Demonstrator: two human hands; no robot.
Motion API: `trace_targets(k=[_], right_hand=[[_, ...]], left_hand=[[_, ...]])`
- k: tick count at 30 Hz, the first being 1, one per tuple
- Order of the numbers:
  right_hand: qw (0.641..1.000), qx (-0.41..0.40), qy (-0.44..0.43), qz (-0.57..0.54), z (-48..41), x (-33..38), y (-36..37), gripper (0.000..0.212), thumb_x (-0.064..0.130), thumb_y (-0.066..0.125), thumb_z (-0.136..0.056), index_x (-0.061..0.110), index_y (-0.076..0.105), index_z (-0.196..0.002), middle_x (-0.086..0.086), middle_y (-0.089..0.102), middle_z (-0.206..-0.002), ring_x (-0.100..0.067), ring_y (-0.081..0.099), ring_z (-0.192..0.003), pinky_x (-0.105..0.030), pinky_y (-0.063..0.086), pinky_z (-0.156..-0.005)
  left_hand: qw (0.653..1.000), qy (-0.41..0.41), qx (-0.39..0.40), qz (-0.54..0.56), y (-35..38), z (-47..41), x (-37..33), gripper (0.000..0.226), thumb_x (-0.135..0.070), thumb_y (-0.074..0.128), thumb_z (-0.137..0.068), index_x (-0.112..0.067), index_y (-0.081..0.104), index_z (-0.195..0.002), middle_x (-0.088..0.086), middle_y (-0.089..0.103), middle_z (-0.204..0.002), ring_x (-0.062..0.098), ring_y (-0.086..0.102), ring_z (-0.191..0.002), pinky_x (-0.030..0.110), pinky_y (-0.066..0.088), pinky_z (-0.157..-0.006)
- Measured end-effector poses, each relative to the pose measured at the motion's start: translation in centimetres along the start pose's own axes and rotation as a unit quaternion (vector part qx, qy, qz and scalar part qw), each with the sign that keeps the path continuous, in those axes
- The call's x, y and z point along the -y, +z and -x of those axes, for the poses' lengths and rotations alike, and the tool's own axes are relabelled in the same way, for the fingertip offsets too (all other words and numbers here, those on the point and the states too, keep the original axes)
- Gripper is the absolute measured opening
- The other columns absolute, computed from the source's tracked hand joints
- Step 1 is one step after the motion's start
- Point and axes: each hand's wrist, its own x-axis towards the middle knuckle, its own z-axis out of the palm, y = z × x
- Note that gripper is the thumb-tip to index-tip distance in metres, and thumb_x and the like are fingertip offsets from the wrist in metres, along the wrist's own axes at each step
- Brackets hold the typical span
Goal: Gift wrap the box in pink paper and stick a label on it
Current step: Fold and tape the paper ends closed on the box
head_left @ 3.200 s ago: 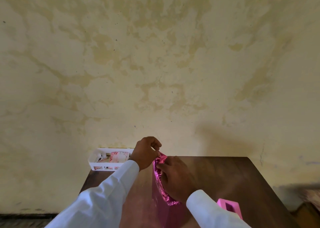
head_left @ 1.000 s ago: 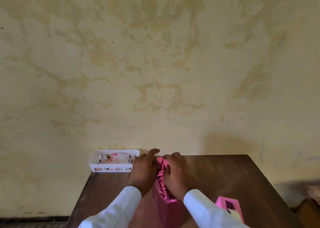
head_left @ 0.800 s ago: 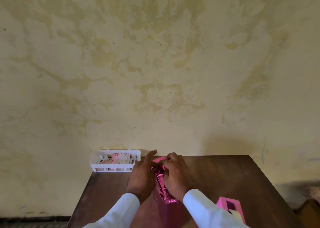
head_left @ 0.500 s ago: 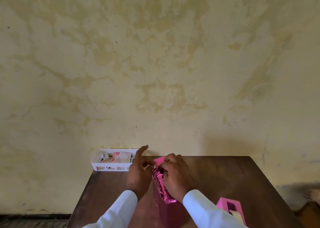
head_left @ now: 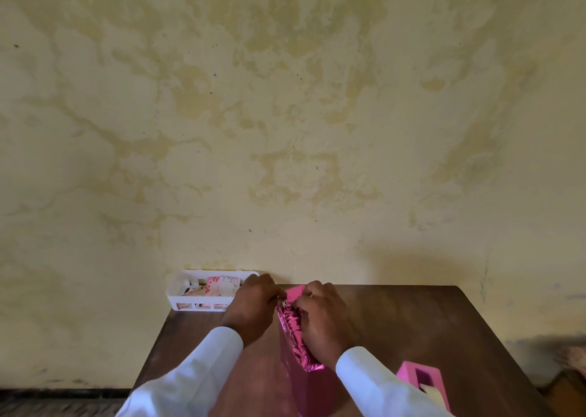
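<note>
A box wrapped in shiny pink paper point(head_left: 301, 381) stands on end on the dark wooden table point(head_left: 412, 328). Its upper end shows crumpled pink foil point(head_left: 293, 331) with a flat pink flap at the far tip. My left hand point(head_left: 253, 308) is at the left of that end, fingers curled and pinching the foil near the top. My right hand point(head_left: 323, 318) lies over the right side of the end, its fingers curled onto the folded paper. Both wrists wear white sleeves. The box's lower part runs out of view.
A white slotted basket point(head_left: 203, 293) with floral pink cards stands at the table's far left corner against the stained wall. A pink tape dispenser point(head_left: 423, 381) sits at the near right, beside my right sleeve. The table's right edge drops to the floor.
My left hand's fingers, spread and raised half a second ago, have curled back onto the foil. Both hands stay at the box's upper end, working the fold.
</note>
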Motion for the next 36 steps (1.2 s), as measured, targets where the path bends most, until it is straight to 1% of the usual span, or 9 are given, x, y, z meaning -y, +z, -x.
trace_targets(k=[7, 12, 19, 23, 25, 27, 30, 32, 36], right_hand=[[1.0, -0.007, 0.003, -0.014, 0.1, -0.3, -0.1, 0.031, 0.024, 0.049, -0.097, 0.026, 0.07, -0.12, 0.006, 0.057, -0.12, -0.015, 0.047, -0.109, -0.025, 0.044, -0.093], [1.0, -0.006, 0.009, -0.021, 0.0, -0.2, -0.2, 0.03, 0.028, 0.05, -0.098, 0.026, 0.07, -0.12, 0.006, 0.058, -0.119, -0.015, 0.047, -0.109, -0.025, 0.044, -0.092], [1.0, -0.003, 0.009, -0.012, -0.1, -0.1, 0.3, 0.028, 0.035, 0.051, -0.097, 0.026, 0.071, -0.114, 0.006, 0.061, -0.111, -0.016, 0.051, -0.103, -0.025, 0.046, -0.088], [1.0, 0.006, 0.0, -0.012, -0.1, -0.1, 0.2, 0.036, 0.037, 0.043, -0.096, 0.025, 0.071, -0.113, 0.006, 0.061, -0.109, -0.017, 0.053, -0.104, -0.024, 0.044, -0.088], [1.0, 0.02, -0.008, 0.0, -0.1, -0.1, 0.2, 0.033, 0.035, 0.046, -0.098, 0.023, 0.07, -0.118, 0.003, 0.062, -0.116, -0.018, 0.05, -0.109, -0.026, 0.041, -0.095], [0.999, 0.03, -0.012, 0.012, -0.1, -0.2, 0.1, 0.034, 0.035, 0.047, -0.1, 0.022, 0.066, -0.126, 0.002, 0.06, -0.125, -0.02, 0.049, -0.117, -0.028, 0.038, -0.102], [0.999, 0.036, 0.0, 0.011, -0.1, -0.4, -0.1, 0.038, 0.035, 0.045, -0.102, 0.022, 0.06, -0.135, 0.0, 0.055, -0.135, -0.019, 0.044, -0.123, -0.028, 0.035, -0.108], [1.0, 0.03, 0.0, 0.004, -0.2, -0.5, 0.0, 0.039, 0.039, 0.045, -0.102, 0.023, 0.061, -0.134, 0.001, 0.056, -0.132, -0.018, 0.044, -0.12, -0.027, 0.036, -0.106], [1.0, 0.021, 0.004, -0.012, -0.4, -0.2, 0.1, 0.037, 0.045, 0.046, -0.101, 0.022, 0.069, -0.12, 0.002, 0.062, -0.117, -0.017, 0.047, -0.108, -0.026, 0.042, -0.094]], left_hand=[[0.999, 0.012, 0.012, -0.035, -1.2, -1.0, 0.2, 0.024, -0.003, 0.053, -0.09, -0.02, 0.069, -0.091, -0.005, 0.059, -0.095, 0.017, 0.049, -0.091, 0.034, 0.046, -0.08], [0.997, 0.052, 0.054, -0.036, -1.3, -0.5, 0.0, 0.024, -0.011, 0.064, -0.092, -0.028, 0.072, -0.106, -0.011, 0.056, -0.109, 0.012, 0.043, -0.102, 0.027, 0.04, -0.087], [0.99, 0.102, 0.059, -0.076, -1.8, -1.2, 0.3, 0.019, -0.011, 0.065, -0.09, -0.028, 0.073, -0.093, -0.008, 0.061, -0.098, 0.015, 0.047, -0.094, 0.033, 0.043, -0.079], [0.987, 0.038, 0.149, -0.039, -2.8, -2.3, -0.6, 0.021, -0.009, 0.056, -0.093, -0.028, 0.063, -0.091, -0.009, 0.056, -0.102, 0.012, 0.047, -0.1, 0.028, 0.042, -0.087], [0.983, 0.016, 0.179, -0.037, -3.1, -2.9, -1.0, 0.027, -0.004, 0.053, -0.092, -0.029, 0.058, -0.087, -0.01, 0.053, -0.097, 0.014, 0.05, -0.096, 0.022, 0.041, -0.079], [0.983, 0.015, 0.177, -0.039, -3.2, -3.4, -1.1, 0.031, 0.001, 0.05, -0.089, -0.029, 0.057, -0.084, -0.013, 0.05, -0.088, 0.015, 0.051, -0.09, 0.02, 0.038, -0.072], [0.986, 0.008, 0.158, -0.045, -3.6, -4.0, -0.8, 0.03, -0.001, 0.051, -0.088, -0.029, 0.059, -0.088, -0.013, 0.05, -0.091, 0.016, 0.051, -0.095, 0.028, 0.044, -0.085], [0.985, 0.009, 0.172, -0.019, -3.7, -4.0, -0.7, 0.026, -0.008, 0.061, -0.089, -0.033, 0.065, -0.093, -0.015, 0.052, -0.098, 0.011, 0.05, -0.103, 0.028, 0.044, -0.092], [0.977, 0.026, 0.21, -0.031, -3.5, -3.5, -1.3, 0.021, -0.02, 0.073, -0.087, -0.032, 0.073, -0.104, -0.018, 0.052, -0.104, 0.004, 0.043, -0.101, 0.026, 0.042, -0.091]])
